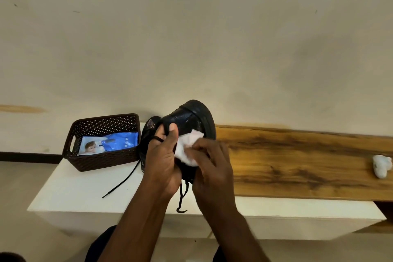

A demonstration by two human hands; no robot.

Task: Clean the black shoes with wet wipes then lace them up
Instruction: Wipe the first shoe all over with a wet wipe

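My left hand [162, 158] grips a black shoe [189, 119] lifted above the table, toe and sole pointing away and up. My right hand [212, 161] presses a white wet wipe [187, 149] against the shoe's side. A loose black lace [182, 195] dangles below the shoe. Behind my left hand a second black shoe [148, 132] stands on the table, partly hidden, and its lace [121, 183] trails across the white top. A blue pack of wet wipes [110, 142] lies in the brown basket [85, 164].
The brown perforated basket sits at the left on the white table [74, 193]. A wooden board [297, 159] runs to the right, with a crumpled used wipe [381, 165] near its far right end. A plain wall stands close behind.
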